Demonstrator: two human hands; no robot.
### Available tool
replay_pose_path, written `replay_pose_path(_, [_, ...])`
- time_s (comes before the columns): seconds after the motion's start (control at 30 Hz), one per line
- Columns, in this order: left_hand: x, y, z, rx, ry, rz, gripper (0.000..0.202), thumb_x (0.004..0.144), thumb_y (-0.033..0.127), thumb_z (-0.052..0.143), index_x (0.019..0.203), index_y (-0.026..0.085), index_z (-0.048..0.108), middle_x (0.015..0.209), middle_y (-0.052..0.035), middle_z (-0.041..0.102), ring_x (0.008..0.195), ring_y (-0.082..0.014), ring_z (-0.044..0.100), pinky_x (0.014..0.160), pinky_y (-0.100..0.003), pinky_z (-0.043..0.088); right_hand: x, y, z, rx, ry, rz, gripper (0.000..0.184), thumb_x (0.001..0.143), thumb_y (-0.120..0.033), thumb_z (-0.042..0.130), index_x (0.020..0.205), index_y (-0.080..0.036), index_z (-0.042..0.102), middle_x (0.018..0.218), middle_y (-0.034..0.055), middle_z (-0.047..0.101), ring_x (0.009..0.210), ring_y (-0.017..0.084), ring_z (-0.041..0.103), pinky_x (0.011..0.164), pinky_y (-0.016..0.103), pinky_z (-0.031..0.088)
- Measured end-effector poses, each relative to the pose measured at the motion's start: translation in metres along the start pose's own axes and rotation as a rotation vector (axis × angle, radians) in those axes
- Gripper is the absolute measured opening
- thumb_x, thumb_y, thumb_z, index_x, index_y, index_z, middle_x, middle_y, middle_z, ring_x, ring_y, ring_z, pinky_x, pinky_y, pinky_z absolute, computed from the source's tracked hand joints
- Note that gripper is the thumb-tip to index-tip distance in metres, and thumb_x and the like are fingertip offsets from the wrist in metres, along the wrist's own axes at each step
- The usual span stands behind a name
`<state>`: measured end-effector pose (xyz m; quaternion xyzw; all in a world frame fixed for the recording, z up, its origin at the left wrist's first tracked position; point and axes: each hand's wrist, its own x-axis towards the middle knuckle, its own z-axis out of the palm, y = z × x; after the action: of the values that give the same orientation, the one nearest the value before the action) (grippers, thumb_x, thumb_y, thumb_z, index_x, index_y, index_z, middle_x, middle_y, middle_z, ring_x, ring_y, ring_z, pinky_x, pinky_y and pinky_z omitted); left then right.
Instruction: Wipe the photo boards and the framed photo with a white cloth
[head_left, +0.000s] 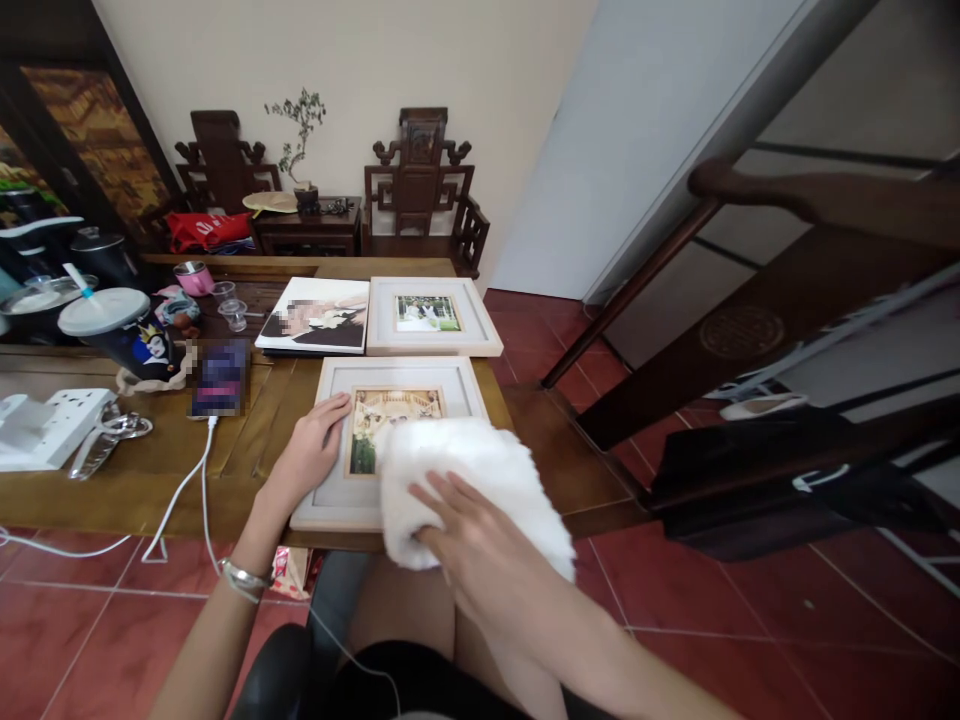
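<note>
A white picture frame (450,385) with a photo in it lies flat at the near edge of the wooden table (150,490). My left hand (311,450) rests flat on the frame's left side, fingers stretched out. My right hand (469,535) presses a fluffy white cloth (480,465) onto the lower right of the frame, fingers spread over the cloth. The cloth hides that corner of the frame. A bracelet sits on my left wrist.
Behind lie a second white frame (433,316) and an unframed photo print (315,316). To the left are a phone (219,378) on a white cable, a lidded cup (120,325), a white power strip (52,425) and small cups. Carved chairs stand at the wall.
</note>
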<state>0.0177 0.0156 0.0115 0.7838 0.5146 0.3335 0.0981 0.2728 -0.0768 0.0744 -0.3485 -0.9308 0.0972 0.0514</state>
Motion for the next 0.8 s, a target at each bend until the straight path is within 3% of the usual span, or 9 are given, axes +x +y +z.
replay_pose_path(0.13, [-0.001, -0.003, 0.002, 0.007, -0.009, 0.009, 0.038, 0.093, 0.019, 0.040, 0.119, 0.011, 0.066, 0.131, -0.0148, 0.062, 0.127, -0.0252, 0.055, 0.111, -0.047, 0.042, -0.039, 0.023, -0.012, -0.078, 0.030, 0.126, 0.045, 0.062, 0.005, 0.047, 0.092, -0.014, 0.074, 0.131, 0.0144, 0.062, 0.130, 0.035, 0.048, 0.108, 0.055, 0.040])
replay_pose_path(0.23, [-0.002, -0.006, 0.003, 0.013, -0.018, 0.027, 0.038, 0.094, 0.020, 0.039, 0.118, 0.009, 0.066, 0.131, -0.0173, 0.061, 0.127, -0.0263, 0.055, 0.111, -0.047, 0.041, -0.042, 0.037, -0.015, -0.139, 0.059, 0.139, 0.047, 0.059, 0.007, 0.044, 0.087, -0.015, 0.074, 0.131, 0.0113, 0.062, 0.131, 0.033, 0.048, 0.106, 0.053, 0.043])
replay_pose_path(0.57, [-0.002, -0.005, 0.004, 0.003, 0.008, 0.024, 0.036, 0.094, 0.018, 0.040, 0.116, 0.011, 0.067, 0.130, -0.0159, 0.062, 0.126, -0.0252, 0.056, 0.110, -0.047, 0.043, 0.039, 0.102, -0.019, -0.269, 0.135, 0.266, 0.050, 0.066, 0.006, 0.044, 0.101, -0.014, 0.073, 0.135, 0.0124, 0.060, 0.130, 0.030, 0.050, 0.109, 0.048, 0.041])
replay_pose_path(0.67, [-0.002, -0.003, 0.004, -0.010, 0.022, 0.022, 0.035, 0.093, 0.018, 0.041, 0.115, 0.010, 0.068, 0.129, -0.0160, 0.063, 0.125, -0.0252, 0.057, 0.109, -0.046, 0.044, 0.037, 0.100, -0.015, -0.267, 0.131, 0.222, 0.049, 0.065, 0.008, 0.043, 0.098, -0.010, 0.074, 0.134, 0.0140, 0.060, 0.134, 0.033, 0.044, 0.111, 0.051, 0.038])
replay_pose_path(0.8, [-0.001, -0.002, 0.004, -0.024, 0.048, 0.028, 0.034, 0.092, 0.018, 0.042, 0.112, 0.011, 0.069, 0.127, -0.0157, 0.065, 0.123, -0.0248, 0.058, 0.109, -0.046, 0.045, -0.002, 0.080, -0.010, -0.195, 0.097, 0.110, 0.046, 0.061, 0.009, 0.043, 0.086, -0.012, 0.075, 0.136, 0.0123, 0.058, 0.137, 0.035, 0.039, 0.111, 0.055, 0.037])
